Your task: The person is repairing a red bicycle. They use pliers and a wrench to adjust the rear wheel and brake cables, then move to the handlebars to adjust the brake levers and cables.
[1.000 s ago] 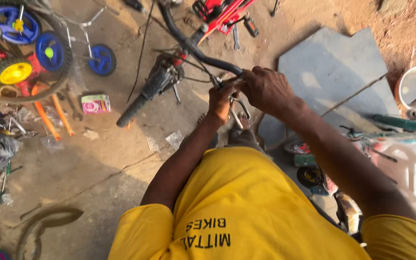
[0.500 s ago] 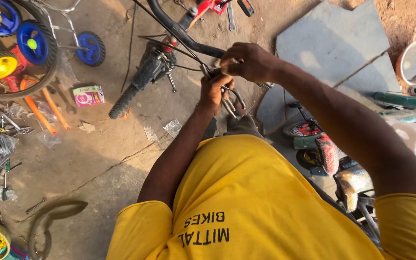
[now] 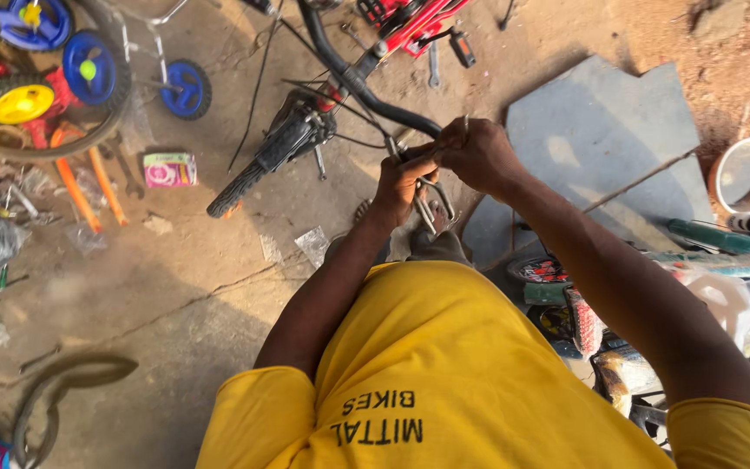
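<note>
Both of my hands meet in front of my yellow shirt, above a dusty concrete floor. My left hand grips a silver bent-metal bicycle part that hangs below the fingers. My right hand closes over the top of the same part, pinching a thin metal end at its tip. A curved black handlebar tube runs just behind the hands. Thin black cables cross near it. My sandalled foot shows beneath the hands.
A small black-tyred wheel lies left of the hands, with a red bicycle frame beyond it. Blue and yellow toy wheels, a pink box and orange tools are at the left. Grey slab, white bucket, green frame at right.
Both hands have stayed together on the metal part, working it with small movements. The view has shifted slightly, so the floor items sit differently in the picture.
</note>
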